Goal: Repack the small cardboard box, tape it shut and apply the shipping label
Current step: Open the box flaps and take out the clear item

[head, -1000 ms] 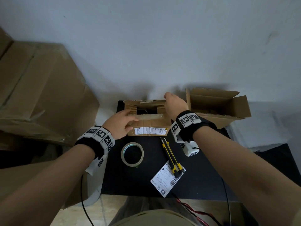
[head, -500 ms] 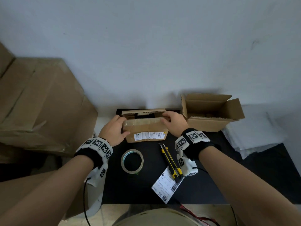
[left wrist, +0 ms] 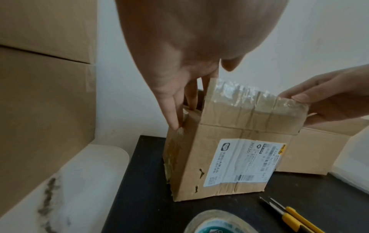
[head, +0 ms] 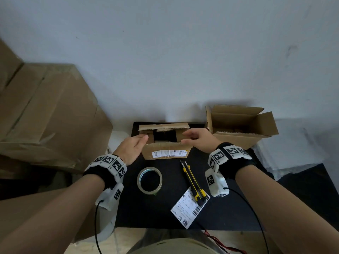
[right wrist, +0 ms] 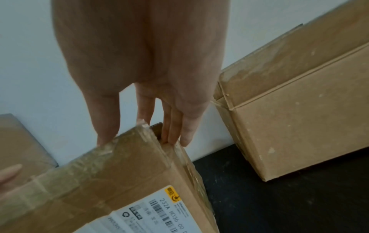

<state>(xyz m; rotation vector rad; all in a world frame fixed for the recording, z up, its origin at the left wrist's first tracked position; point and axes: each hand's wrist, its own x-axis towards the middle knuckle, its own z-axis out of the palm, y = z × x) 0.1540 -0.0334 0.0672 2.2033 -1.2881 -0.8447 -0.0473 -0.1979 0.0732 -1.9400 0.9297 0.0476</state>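
Observation:
The small cardboard box (head: 166,152) stands at the back middle of the black mat, with an old white label on its front. Its top is open and something dark (head: 164,136) shows inside. The near flap (left wrist: 249,108), crusted with old tape, stands upright. My left hand (head: 143,138) has straight fingers against the box's left end, touching the left side flap (left wrist: 186,115). My right hand (head: 185,137) is at the right end, thumb by the near flap's corner (right wrist: 139,141), fingers straight down along the right side. The loose shipping label (head: 189,208) lies at the front.
A tape roll (head: 149,180) and a yellow utility knife (head: 192,180) lie in front of the box. A second open cardboard box (head: 238,125) stands to the right. Large cardboard boxes (head: 45,116) fill the left. White padding (head: 293,153) lies at the far right.
The near flap was pressed down over the opening; now it stands up and the dark inside shows. Both hands have shifted outward to the box's two ends.

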